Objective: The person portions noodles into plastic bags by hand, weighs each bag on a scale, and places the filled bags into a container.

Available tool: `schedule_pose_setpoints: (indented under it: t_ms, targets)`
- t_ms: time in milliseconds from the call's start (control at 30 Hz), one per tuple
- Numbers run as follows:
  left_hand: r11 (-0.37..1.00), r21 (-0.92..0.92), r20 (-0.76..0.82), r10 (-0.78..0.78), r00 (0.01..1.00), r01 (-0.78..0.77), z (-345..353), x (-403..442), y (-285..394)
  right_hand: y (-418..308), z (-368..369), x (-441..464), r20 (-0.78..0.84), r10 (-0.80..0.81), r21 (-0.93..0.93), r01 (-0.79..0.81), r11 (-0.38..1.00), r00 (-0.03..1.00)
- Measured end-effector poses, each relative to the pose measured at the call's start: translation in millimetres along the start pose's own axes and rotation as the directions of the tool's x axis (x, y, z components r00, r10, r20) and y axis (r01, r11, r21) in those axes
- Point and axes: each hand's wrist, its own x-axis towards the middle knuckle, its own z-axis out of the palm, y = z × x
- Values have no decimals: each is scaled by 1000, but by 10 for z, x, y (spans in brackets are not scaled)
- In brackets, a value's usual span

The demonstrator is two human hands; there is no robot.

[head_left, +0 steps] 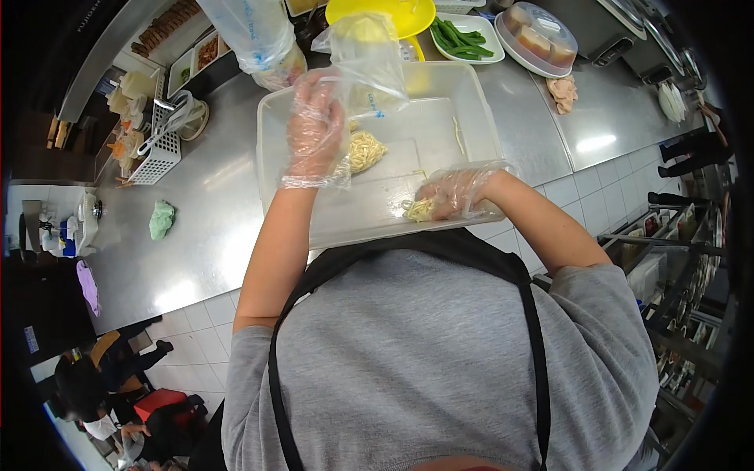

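Note:
Both hands wear clear plastic gloves. My left hand (pixel 314 129) is at the left side of a translucent plastic tub (pixel 487 118), closed at the top edge of a clear plastic bag (pixel 369 59); what its fingers grip is hard to make out. A clump of pale noodles (pixel 365 151) lies in the tub just right of that hand's wrist. My right hand (pixel 452 195) is low inside the tub's near right corner, its fingers curled on a small bunch of noodles (pixel 420 209). A few loose strands (pixel 459 135) lie near the tub's right wall.
On the steel counter (pixel 212 196) are a white basket of bottles (pixel 161 133), a green cloth (pixel 162 220) and a pinkish cloth (pixel 562 93). Behind the tub stand a yellow bowl (pixel 393 16), a plate of green vegetables (pixel 463 39) and a lidded container (pixel 538 35). People are at lower left.

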Motion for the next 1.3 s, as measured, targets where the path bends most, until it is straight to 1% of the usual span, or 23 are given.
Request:
schedule_pose_setpoints:
  t_ms: [67,133,233,300,333,367,433,467,533,667,700,733,767,800,833,867,900,1033,1067,1100,1133,1233,1300]
  targets:
    - [999,46,47,19,999,-21,23,-31,39,42,18,57,11,-32,14,32,999,999]
    - [983,179,297,-23,954,-32,56,-59,78,107,34,132,21,-69,29,68,997,997]
    - [977,197,418,-7,908,-83,85,-62,149,245,40,193,-108,-216,180,232,956,971]
    - [978,185,458,-1,889,-94,154,-78,151,283,-5,229,-195,-170,570,253,782,966]
    - [979,175,498,6,867,-107,186,-93,146,274,-16,217,-190,-173,566,252,785,966]
    - [978,180,494,1,870,-103,210,-124,135,223,-42,184,-307,-52,708,265,655,950]
    - [971,-42,542,222,810,-237,257,-182,137,71,-148,95,-404,146,866,327,379,903]
    - [970,-43,544,223,809,-239,225,-160,222,48,-192,68,-405,146,866,328,377,902]
    - [989,-139,669,125,733,-42,127,-98,459,59,-252,33,-353,231,935,353,41,907]
    - [928,-352,478,293,828,-124,247,-205,567,311,-12,518,-580,279,672,643,-367,766]
    - [926,-370,463,256,848,-78,286,-229,603,-70,-193,328,-458,495,778,602,-178,739]
    - [922,-386,449,219,866,-33,299,-230,614,-162,-300,245,-461,493,776,604,-179,738]
    - [923,-384,450,221,865,-36,289,-209,596,-223,-375,193,-573,469,819,455,350,672]
    - [928,-369,388,197,901,-44,281,-170,566,-250,-414,174,-668,383,608,172,775,638]
    - [934,-354,320,173,931,-51,284,-126,529,-216,-425,149,-671,382,607,174,775,636]
    - [934,-354,319,173,932,-52,309,-85,481,-181,-435,80,-761,215,375,145,916,612]
    - [899,-429,342,74,937,86,336,-56,433,-188,-440,29,-801,31,118,106,987,598]
    - [714,-541,534,-116,838,444,119,140,437,-494,-728,-454,-734,-35,12,65,998,678]
    - [715,-539,534,-119,837,446,3,210,496,-496,-736,-468,-825,-151,-76,158,985,545]
    - [500,-631,602,-166,781,593,-129,270,573,-501,-747,-485,-884,-258,-175,234,956,390]
    - [248,-674,672,-188,717,696,-193,298,607,-520,-771,-527,-882,-261,-178,237,955,391]
    - [182,-661,699,-204,686,728,-178,290,562,-571,-779,-602,-882,-328,-282,180,943,338]
    - [148,-641,722,-218,657,753,-177,252,582,-580,-747,-601,-917,-345,-314,169,934,203]
